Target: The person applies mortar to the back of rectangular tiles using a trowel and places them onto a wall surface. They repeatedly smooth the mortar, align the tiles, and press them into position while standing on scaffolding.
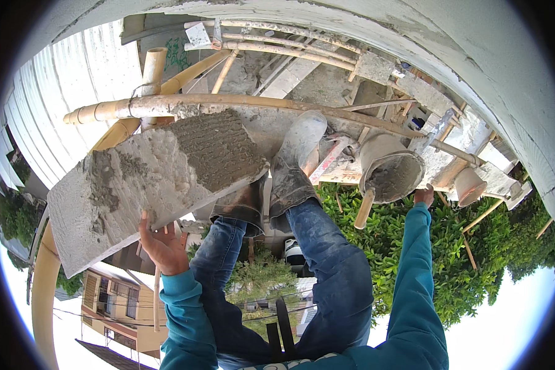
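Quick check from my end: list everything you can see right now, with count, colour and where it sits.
mortar board: one, grey, caked with wet mortar, left of centre, held from below.
bucket: one, grey, mortar-smeared, right of centre on the scaffold, tilted.
wooden handle: one, tan, sticking out under the bucket.
bamboo poles: several, tan, lashed crosswise above the board.
planks: a few, grey, under the boots.
wall: one, pale grey plaster, curving along the top and right.
small pot: one, pinkish, far right.
foliage: green, below right.
building: one, yellowish, lower left.
boots: two, grey, centre.
jeans: blue, centre.
left hand: under the board's edge, teal sleeve.
right hand: beside the bucket, teal sleeve.
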`<action>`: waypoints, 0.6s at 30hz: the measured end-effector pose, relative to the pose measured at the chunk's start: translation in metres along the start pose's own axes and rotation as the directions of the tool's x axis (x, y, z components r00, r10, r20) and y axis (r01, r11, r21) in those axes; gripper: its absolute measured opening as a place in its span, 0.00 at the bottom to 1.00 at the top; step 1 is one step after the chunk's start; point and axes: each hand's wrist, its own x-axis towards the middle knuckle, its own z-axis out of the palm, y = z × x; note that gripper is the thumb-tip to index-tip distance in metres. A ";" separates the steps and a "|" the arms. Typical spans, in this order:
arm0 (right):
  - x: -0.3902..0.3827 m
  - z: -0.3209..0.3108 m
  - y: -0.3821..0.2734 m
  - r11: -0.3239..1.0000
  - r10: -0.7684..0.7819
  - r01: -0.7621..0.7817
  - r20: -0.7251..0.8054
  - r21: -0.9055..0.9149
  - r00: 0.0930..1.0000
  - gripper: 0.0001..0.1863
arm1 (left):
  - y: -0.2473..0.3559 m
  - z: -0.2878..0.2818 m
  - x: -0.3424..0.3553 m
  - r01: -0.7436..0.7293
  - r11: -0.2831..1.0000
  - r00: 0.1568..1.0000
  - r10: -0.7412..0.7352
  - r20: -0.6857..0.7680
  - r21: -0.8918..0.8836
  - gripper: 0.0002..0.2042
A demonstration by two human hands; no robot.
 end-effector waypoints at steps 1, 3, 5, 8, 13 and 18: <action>-0.019 -0.013 -0.020 0.999 -0.029 0.031 -0.108 0.017 0.994 0.18 | -0.001 -0.006 0.000 0.008 1.000 1.000 -0.008 0.017 -0.029 0.24; -0.071 -0.036 -0.039 0.967 -0.205 0.236 -0.249 0.100 0.947 0.14 | -0.016 -0.010 0.011 0.007 0.997 0.999 -0.003 0.047 -0.071 0.26; -0.120 -0.042 -0.063 0.959 -0.207 0.196 0.033 0.202 0.978 0.16 | -0.022 -0.027 0.011 -0.018 0.993 1.000 0.017 -0.008 -0.115 0.29; -0.188 -0.046 -0.103 0.912 0.025 -0.270 0.614 0.309 0.789 0.34 | -0.032 -0.023 0.000 -0.047 0.986 0.995 0.032 -0.092 -0.158 0.35; -0.180 0.020 -0.066 0.955 -0.219 0.132 0.332 0.264 0.918 0.33 | -0.024 -0.004 -0.021 0.035 0.982 0.983 -0.067 -0.169 -0.187 0.36; -0.258 -0.164 -0.125 0.991 -0.085 0.005 0.599 0.133 0.796 0.31 | -0.038 -0.018 -0.033 0.053 0.947 0.968 -0.127 -0.218 -0.317 0.39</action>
